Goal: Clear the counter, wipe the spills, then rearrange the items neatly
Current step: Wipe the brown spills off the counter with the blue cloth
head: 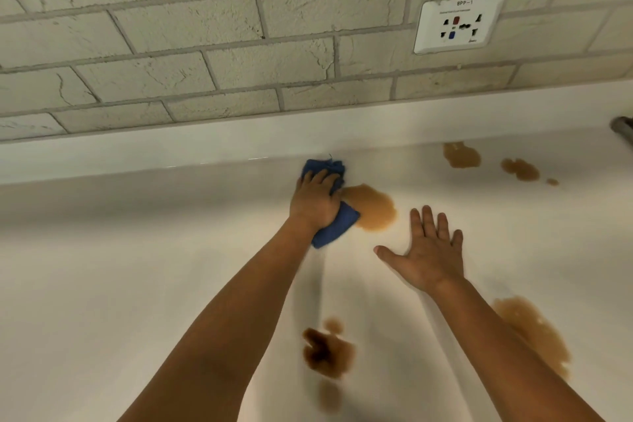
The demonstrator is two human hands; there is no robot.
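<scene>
My left hand [317, 200] grips a folded blue cloth [334, 231] and holds it down on the white counter [137, 267], near the raised back ledge. The cloth's right edge touches a light brown spill [373, 209]. My right hand [426, 250] lies flat on the counter, fingers spread, just to the right of that spill and holding nothing. A darker brown spill [327, 351] sits between my forearms. A large pale brown spill [534, 329] lies partly under my right forearm. Two smaller brown patches [460, 155] [520, 168] lie at the back right.
A textured brick-pattern wall [205, 44] rises behind the ledge, with a white socket plate [459, 24] on it at the upper right. A grey metal part [623, 128] pokes in at the right edge.
</scene>
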